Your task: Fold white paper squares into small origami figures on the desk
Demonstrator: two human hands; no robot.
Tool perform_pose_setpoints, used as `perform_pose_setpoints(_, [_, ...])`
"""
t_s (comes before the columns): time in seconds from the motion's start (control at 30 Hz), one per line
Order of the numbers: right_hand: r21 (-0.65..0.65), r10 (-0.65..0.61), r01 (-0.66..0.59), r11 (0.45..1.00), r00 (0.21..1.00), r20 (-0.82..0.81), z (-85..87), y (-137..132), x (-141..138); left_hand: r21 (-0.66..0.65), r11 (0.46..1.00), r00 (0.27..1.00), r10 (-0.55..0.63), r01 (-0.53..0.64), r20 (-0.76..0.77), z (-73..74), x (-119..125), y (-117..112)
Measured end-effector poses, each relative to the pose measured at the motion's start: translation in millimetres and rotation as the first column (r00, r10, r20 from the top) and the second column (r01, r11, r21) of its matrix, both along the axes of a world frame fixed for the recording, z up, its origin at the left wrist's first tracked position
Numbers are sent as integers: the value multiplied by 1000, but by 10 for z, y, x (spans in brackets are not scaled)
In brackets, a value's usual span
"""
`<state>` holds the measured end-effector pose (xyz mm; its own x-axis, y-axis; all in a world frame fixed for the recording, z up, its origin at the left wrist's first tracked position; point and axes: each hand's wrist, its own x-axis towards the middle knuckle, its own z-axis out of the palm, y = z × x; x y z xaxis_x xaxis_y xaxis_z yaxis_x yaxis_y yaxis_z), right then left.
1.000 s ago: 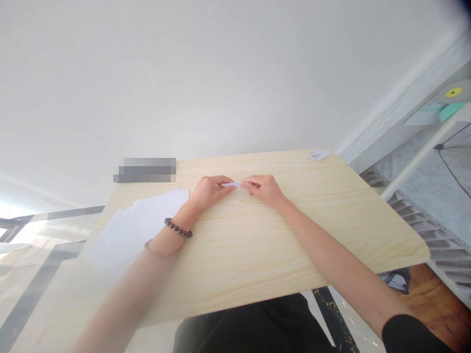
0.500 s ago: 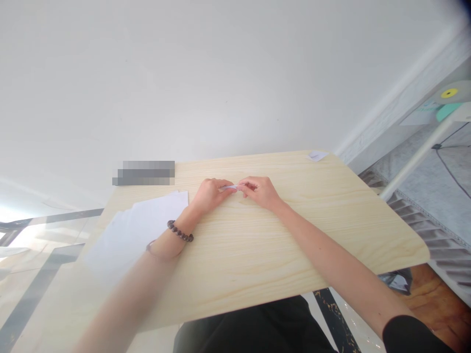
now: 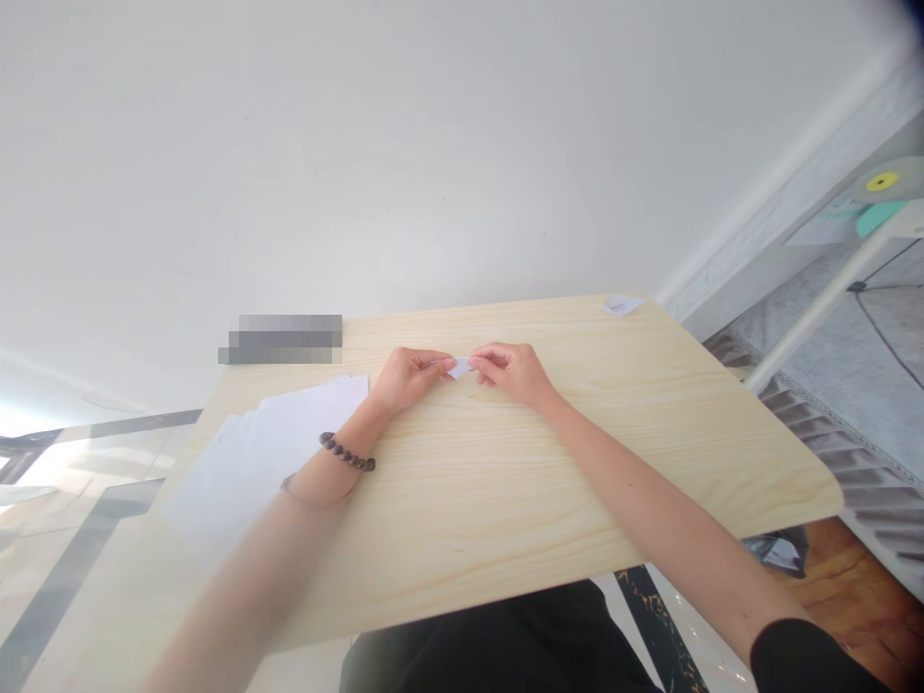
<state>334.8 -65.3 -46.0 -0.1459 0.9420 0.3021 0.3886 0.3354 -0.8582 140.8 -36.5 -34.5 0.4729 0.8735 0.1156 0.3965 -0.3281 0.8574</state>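
A small folded piece of white paper is pinched between both my hands just above the light wooden table. My left hand, with a dark bead bracelet on its wrist, grips the paper's left end with closed fingers. My right hand grips the right end between thumb and fingertips. Both hands sit near the table's far middle.
Several white paper sheets lie on the table's left part. A small white paper scrap rests at the far right corner. A white wall stands behind the table. A white rail and patterned rug are to the right.
The paper between my fingers went from a long thin strip to a shorter, wider folded shape. My hands stayed close together in the same spot.
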Motion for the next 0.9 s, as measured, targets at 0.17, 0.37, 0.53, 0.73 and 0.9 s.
perform_pose_setpoints(0.17, [-46, -19, 16, 999, 997, -71, -2, -4, 9, -22, 1000, 1000, -16, 16, -11, 0, 24, -26])
perform_pose_setpoints(0.37, [-28, 13, -13, 1000, 999, -31, -47, 7, -4, 61, 998, 994, -9, 16, -110, -26, 23, -6])
perform_pose_setpoints(0.53, [49, 6, -9, 999, 998, 56, -15, -9, -19, 78, 997, 995, 9, -1, -94, -3, 35, -28])
perform_pose_setpoints(0.73, [33, -38, 37, 999, 999, 24, -22, 4, 19, 53, 998, 995, 39, -34, -90, -10, 7, -10])
perform_pose_setpoints(0.9, [6, 13, -13, 1000, 1000, -1, -22, 14, 29, 59, 996, 998, -58, 60, -35, -9, -27, 19])
